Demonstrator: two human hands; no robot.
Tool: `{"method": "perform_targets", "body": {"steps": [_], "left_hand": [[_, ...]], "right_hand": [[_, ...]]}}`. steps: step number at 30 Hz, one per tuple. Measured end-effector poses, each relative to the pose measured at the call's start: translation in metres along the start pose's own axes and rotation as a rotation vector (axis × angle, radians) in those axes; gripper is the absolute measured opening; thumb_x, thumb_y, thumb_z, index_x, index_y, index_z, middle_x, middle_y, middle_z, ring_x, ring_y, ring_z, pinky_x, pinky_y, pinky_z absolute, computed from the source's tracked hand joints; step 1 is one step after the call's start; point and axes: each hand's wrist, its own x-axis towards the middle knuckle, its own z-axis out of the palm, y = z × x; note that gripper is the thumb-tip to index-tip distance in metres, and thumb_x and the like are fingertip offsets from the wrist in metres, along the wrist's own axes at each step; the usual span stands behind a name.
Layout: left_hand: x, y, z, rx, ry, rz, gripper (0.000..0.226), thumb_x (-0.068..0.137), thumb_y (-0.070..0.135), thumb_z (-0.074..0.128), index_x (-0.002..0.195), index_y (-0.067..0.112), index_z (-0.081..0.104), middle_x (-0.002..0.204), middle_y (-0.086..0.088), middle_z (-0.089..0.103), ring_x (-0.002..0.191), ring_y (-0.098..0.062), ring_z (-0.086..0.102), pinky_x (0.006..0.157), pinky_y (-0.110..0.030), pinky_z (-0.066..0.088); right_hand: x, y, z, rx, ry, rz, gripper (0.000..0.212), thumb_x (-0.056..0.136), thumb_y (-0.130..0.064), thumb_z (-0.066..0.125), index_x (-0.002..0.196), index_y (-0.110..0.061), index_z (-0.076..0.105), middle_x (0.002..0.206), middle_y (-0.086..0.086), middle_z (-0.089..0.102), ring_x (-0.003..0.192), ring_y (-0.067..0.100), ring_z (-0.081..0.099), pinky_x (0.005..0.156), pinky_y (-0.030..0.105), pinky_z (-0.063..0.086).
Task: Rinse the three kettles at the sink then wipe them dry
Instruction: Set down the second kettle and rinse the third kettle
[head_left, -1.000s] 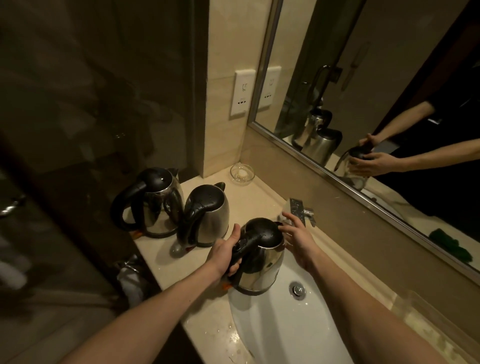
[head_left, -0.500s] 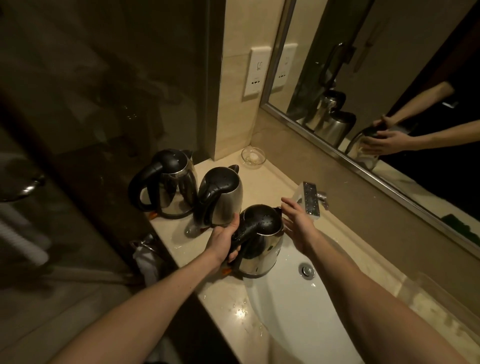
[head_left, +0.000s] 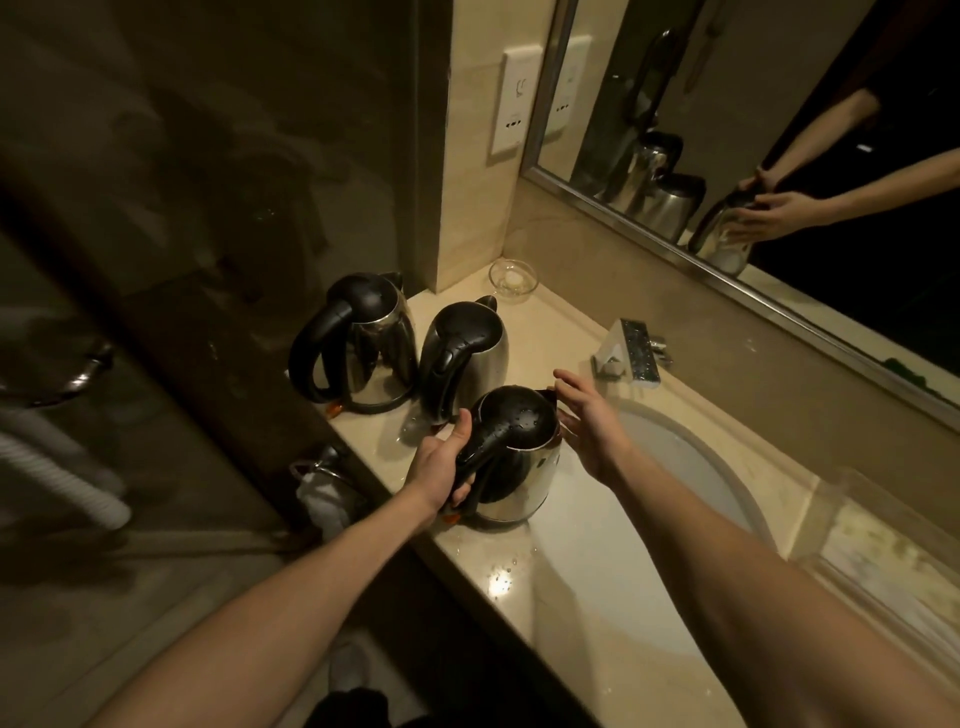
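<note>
Shiny polished steel on near kettle (head_left: 535, 467), glossy black plastic up top, wet with droplets. Same steel-plus-plastic deal on mid kettle (head_left: 488, 353) and far kettle (head_left: 379, 353). Glossy beige stone for counter (head_left: 561, 597), smooth white glazed sink (head_left: 675, 467), clear glass dish (head_left: 511, 280), wet chrome tap (head_left: 636, 351), white plastic socket (head_left: 514, 98), brushed metal mirror frame (head_left: 649, 235).
</note>
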Motion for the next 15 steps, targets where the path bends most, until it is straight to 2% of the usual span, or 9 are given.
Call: {"method": "perform_targets", "body": {"steps": [7, 9, 12, 15], "left_hand": [[0.003, -0.009, -0.024, 0.072, -0.007, -0.034, 0.076, 0.077, 0.078, 0.045, 0.081, 0.003, 0.053, 0.049, -0.002, 0.051, 0.036, -0.013, 0.043, 0.040, -0.025, 0.035], [0.003, -0.013, -0.029, 0.087, -0.015, -0.029, 0.074, 0.078, 0.078, 0.044, 0.077, 0.004, 0.054, 0.052, -0.006, 0.050, 0.036, -0.014, 0.043, 0.041, -0.025, 0.035], [0.001, -0.016, -0.035, 0.109, -0.035, -0.033, 0.073, 0.080, 0.077, 0.041, 0.079, 0.005, 0.053, 0.052, -0.005, 0.050, 0.038, -0.015, 0.044, 0.042, -0.025, 0.036], [0.000, -0.014, -0.036, 0.123, -0.059, -0.036, 0.072, 0.080, 0.077, 0.039, 0.079, 0.006, 0.054, 0.049, -0.002, 0.050, 0.038, -0.014, 0.044, 0.042, -0.024, 0.037]], "right_hand": [[-0.010, 0.012, 0.018, 0.073, 0.054, -0.010, 0.039, 0.098, -0.024, 0.052, 0.136, -0.018, 0.052, 0.128, 0.002, 0.056, 0.121, 0.022, 0.050, 0.100, 0.033, 0.042], [-0.013, 0.015, 0.021, 0.097, 0.068, -0.011, 0.038, 0.098, -0.023, 0.052, 0.136, -0.018, 0.052, 0.127, 0.003, 0.056, 0.120, 0.022, 0.051, 0.100, 0.032, 0.043], [-0.014, 0.021, 0.024, 0.136, 0.091, -0.015, 0.036, 0.098, -0.022, 0.052, 0.134, -0.019, 0.052, 0.132, 0.004, 0.054, 0.126, 0.024, 0.048, 0.111, 0.039, 0.036], [-0.013, 0.026, 0.027, 0.187, 0.118, -0.022, 0.036, 0.098, -0.021, 0.052, 0.133, -0.018, 0.053, 0.130, 0.004, 0.055, 0.128, 0.025, 0.048, 0.112, 0.039, 0.036]]}}
